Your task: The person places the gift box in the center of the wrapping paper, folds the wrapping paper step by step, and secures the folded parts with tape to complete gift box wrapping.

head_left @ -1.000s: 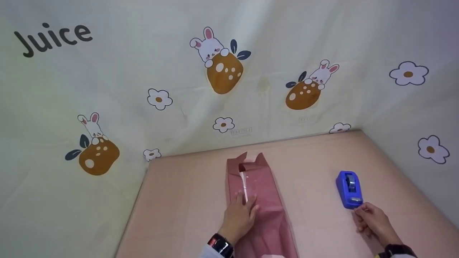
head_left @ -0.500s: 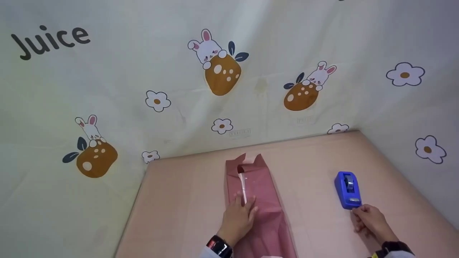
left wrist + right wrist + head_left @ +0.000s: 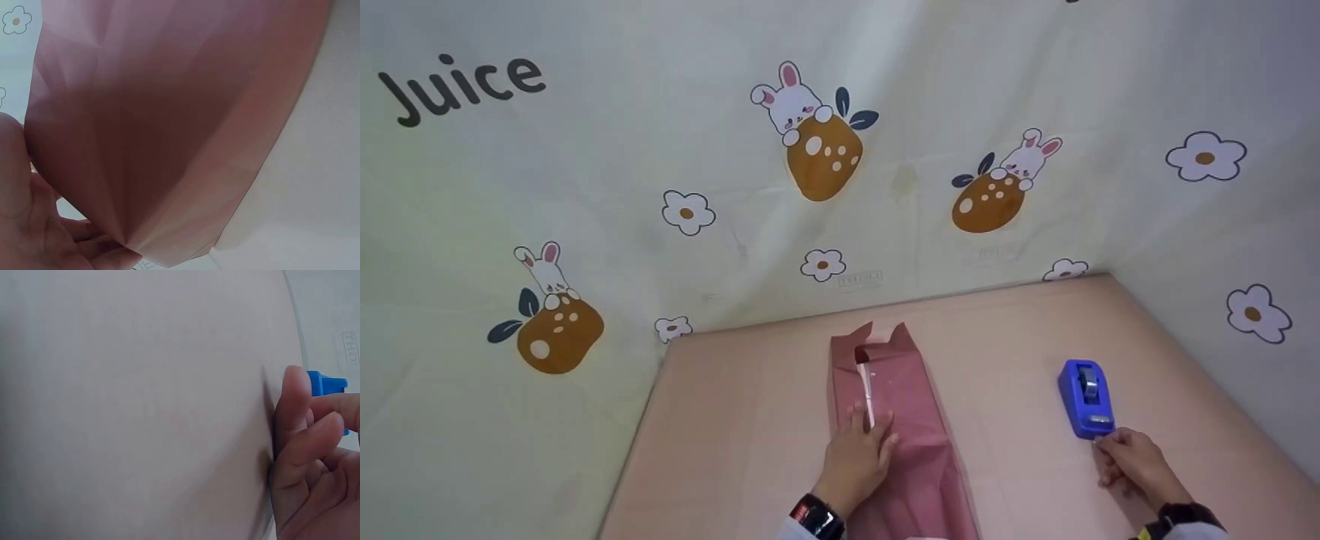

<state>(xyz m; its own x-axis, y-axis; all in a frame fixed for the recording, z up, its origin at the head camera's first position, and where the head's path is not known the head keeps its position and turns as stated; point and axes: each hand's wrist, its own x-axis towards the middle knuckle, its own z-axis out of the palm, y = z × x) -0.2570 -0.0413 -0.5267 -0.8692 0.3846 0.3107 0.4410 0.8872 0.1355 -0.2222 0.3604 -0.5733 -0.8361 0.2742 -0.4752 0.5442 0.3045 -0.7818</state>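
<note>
Left hand (image 3: 856,456): flat, fingers straight, pressing pink paper bag (image 3: 894,420) on bench (image 3: 735,420) | Right hand (image 3: 1132,465): fingers curled at blue tape dispenser (image 3: 1084,397), grip unclear

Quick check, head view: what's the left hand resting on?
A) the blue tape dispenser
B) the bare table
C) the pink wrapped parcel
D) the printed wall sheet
C: the left hand lies flat on the pink wrapped parcel, fingers by its white strip, while the blue tape dispenser sits off by the right hand.
</note>
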